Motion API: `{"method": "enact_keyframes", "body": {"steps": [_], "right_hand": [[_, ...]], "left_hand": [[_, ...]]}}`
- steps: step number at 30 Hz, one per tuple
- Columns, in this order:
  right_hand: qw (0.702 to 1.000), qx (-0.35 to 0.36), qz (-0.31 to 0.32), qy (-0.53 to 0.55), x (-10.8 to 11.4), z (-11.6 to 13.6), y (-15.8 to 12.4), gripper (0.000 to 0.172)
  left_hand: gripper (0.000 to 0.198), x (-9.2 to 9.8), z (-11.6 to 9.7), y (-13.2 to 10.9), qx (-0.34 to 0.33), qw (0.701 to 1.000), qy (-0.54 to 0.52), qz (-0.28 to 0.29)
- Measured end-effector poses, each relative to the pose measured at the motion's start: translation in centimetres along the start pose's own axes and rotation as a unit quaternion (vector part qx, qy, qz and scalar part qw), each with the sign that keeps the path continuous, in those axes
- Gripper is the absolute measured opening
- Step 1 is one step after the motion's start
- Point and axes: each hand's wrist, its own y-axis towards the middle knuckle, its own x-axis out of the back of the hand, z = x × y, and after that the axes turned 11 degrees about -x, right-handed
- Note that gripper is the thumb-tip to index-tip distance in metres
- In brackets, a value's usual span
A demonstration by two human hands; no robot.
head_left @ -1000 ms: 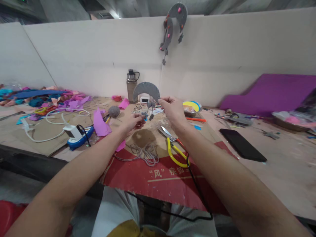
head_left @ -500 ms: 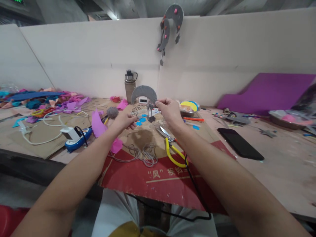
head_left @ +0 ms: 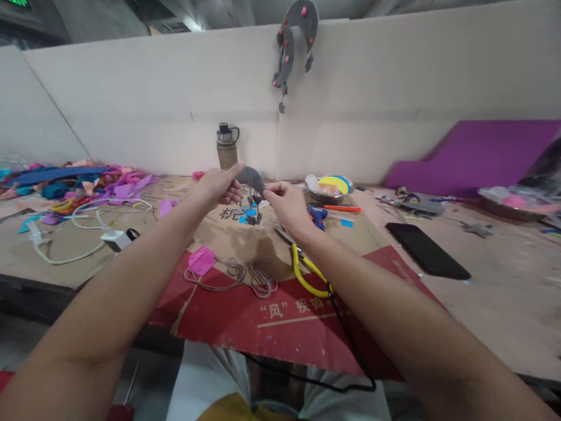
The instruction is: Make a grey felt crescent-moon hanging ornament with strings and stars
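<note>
A grey crescent (head_left: pixel 252 178) with small dark pieces hanging beneath it is held above the cardboard. My left hand (head_left: pixel 222 186) pinches its left part between thumb and fingers, covering that end. At the crescent's right tip, my right hand (head_left: pixel 284 203) closes its fingertips on the edge. Blue paper bits (head_left: pixel 248 211) lie below the hanging pieces. Scissors with yellow handles (head_left: pixel 302 280) rest beneath my right forearm, and a loose bundle of grey cord (head_left: pixel 263 279) lies nearer to me.
Behind my hands stands a bottle (head_left: pixel 227 153). A black phone (head_left: pixel 427 250) lies at the right. A bowl (head_left: pixel 328 197), a blue glue gun (head_left: pixel 317 216) and an orange pen (head_left: pixel 342 208) are beyond my right hand. Felt scraps (head_left: pixel 56 188) pile up at the left.
My left hand has moved up and right and taken hold of the crescent's left part. The crescent has shifted slightly left and lower, with my right hand still at its right tip.
</note>
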Motion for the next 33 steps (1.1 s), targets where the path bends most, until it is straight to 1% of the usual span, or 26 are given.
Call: {"method": "enact_keyframes", "body": {"steps": [4,6,10,14,17,19,21,23,26,29,33], "right_hand": [[0.999,0.026,0.008,-0.031,-0.2,0.1,-0.6,0.009],[0.998,0.039,0.006,-0.049,-0.3,0.3,-1.0,0.009],[0.995,0.062,0.010,-0.083,-0.5,0.7,-1.9,0.008],[0.993,0.065,0.031,-0.093,-0.6,1.1,-2.5,0.009],[0.994,0.062,0.046,-0.073,-0.3,1.1,-2.1,0.015],[0.996,0.056,0.041,-0.061,0.0,0.7,-1.6,0.020],[0.997,0.034,0.034,-0.057,0.2,0.1,-1.0,0.020],[0.997,-0.007,0.045,-0.068,0.3,-0.6,-0.7,0.014],[0.986,-0.075,0.111,-0.098,0.2,-1.5,-0.8,0.009],[0.974,-0.114,0.167,-0.103,-0.3,-2.0,-1.3,0.020],[0.969,-0.136,0.187,-0.088,-0.7,-2.0,-1.7,0.038]], "left_hand": [[0.053,-0.7,-1.1,0.1,0.019,0.997,0.072,0.014],[0.052,-0.9,-1.3,0.0,0.021,0.994,0.105,0.024],[0.037,-0.9,-1.2,-0.1,0.018,0.986,0.161,0.026],[0.022,-0.4,-0.8,0.1,-0.007,0.981,0.195,0.019],[0.020,0.2,-0.5,0.2,-0.039,0.977,0.207,-0.008],[0.021,0.6,-0.4,0.2,-0.063,0.978,0.196,-0.021],[0.021,0.9,-0.4,0.0,-0.082,0.980,0.177,-0.026],[0.020,1.2,-0.7,-0.3,-0.093,0.983,0.158,-0.031],[0.020,1.5,-1.1,-0.9,-0.107,0.983,0.143,-0.032],[0.021,1.9,-1.3,-1.3,-0.138,0.980,0.142,-0.018],[0.023,2.4,-1.4,-1.7,-0.179,0.973,0.147,0.002]]}}
